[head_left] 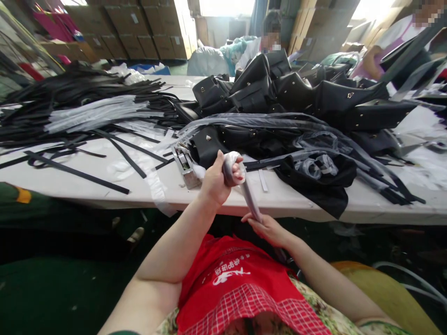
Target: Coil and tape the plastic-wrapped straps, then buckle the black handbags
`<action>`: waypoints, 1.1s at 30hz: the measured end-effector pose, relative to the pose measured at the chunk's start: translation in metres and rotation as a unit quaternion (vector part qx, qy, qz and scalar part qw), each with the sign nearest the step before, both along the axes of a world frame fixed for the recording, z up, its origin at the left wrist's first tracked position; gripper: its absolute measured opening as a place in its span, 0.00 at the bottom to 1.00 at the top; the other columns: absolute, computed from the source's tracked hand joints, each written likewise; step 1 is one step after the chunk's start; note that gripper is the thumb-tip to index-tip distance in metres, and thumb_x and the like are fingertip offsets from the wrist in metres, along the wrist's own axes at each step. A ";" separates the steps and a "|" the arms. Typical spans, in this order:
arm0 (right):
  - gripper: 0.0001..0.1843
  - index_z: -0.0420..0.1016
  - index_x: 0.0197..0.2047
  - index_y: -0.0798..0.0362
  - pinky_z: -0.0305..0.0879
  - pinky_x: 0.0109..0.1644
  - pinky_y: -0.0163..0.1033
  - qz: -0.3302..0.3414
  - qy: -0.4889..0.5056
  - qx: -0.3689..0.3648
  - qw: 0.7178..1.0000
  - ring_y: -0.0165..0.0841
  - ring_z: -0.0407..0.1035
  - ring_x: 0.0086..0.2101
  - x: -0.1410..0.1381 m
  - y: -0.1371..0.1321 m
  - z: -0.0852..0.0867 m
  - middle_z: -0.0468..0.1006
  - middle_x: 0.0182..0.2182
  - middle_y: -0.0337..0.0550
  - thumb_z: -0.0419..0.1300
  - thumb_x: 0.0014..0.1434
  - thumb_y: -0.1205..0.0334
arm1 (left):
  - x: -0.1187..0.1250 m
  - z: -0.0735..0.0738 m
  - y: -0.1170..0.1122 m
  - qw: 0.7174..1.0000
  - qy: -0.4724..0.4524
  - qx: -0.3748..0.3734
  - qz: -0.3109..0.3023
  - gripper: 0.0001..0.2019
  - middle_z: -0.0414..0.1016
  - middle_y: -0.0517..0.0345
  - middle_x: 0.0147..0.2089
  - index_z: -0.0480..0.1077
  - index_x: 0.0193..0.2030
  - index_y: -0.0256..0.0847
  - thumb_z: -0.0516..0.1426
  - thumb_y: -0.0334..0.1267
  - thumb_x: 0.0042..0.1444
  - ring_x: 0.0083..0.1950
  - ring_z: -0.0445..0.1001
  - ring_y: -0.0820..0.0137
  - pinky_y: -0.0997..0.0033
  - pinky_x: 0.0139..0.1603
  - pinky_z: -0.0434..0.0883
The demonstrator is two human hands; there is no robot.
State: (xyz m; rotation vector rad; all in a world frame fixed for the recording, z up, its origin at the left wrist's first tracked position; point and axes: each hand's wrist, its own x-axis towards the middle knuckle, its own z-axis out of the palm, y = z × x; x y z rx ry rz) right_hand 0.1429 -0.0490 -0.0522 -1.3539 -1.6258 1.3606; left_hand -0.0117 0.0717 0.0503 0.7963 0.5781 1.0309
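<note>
A black strap in clear plastic wrap (252,200) runs between my two hands. Its upper part is coiled around the fingers of my left hand (223,177), which is closed on it just above the table's front edge. Lower and to the right, my right hand (267,229) grips the straight length hanging down in front of the red apron. The strap's lower end is partly hidden behind my right hand and forearm. Just left of my left hand, a metal tape dispenser (188,170) stands on the table. A black bag piece with a metal heart-shaped stud (208,142) lies behind it.
Black bags (258,88) are heaped across the middle and right of the white table (223,209). Many loose black straps (80,93) cover its left. Wrapped straps (370,167) lie at right, beside black cloth (324,190). Two people work across the table.
</note>
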 end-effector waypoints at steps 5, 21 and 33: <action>0.25 0.75 0.41 0.57 0.56 0.23 0.33 0.124 0.262 -0.087 0.953 0.23 0.50 0.15 -0.008 -0.002 0.050 0.55 0.13 0.28 0.52 0.63 0.42 | 0.019 -0.053 -0.026 0.878 0.325 0.344 0.073 0.27 0.72 0.50 0.31 0.69 0.34 0.38 0.47 0.63 0.60 0.37 0.72 0.61 0.60 0.46 0.68; 0.38 0.73 0.49 0.54 0.67 0.44 0.46 -0.014 -0.160 0.105 0.981 0.41 0.71 0.37 0.019 0.021 -0.004 0.78 0.37 0.50 0.32 0.66 0.37 | -0.023 -0.072 -0.031 0.926 0.150 -0.073 -0.339 0.32 0.53 0.69 0.11 0.73 0.31 0.33 0.46 0.63 0.60 0.10 0.52 0.77 0.77 0.13 0.54; 0.28 0.76 0.43 0.55 0.64 0.39 0.36 0.138 -0.060 -0.025 0.988 0.35 0.70 0.35 0.033 0.030 0.014 0.78 0.35 0.43 0.58 0.56 0.37 | -0.035 -0.120 -0.070 0.972 0.210 0.009 -0.106 0.24 0.78 0.47 0.44 0.71 0.51 0.35 0.54 0.54 0.60 0.45 0.76 0.63 0.62 0.51 0.70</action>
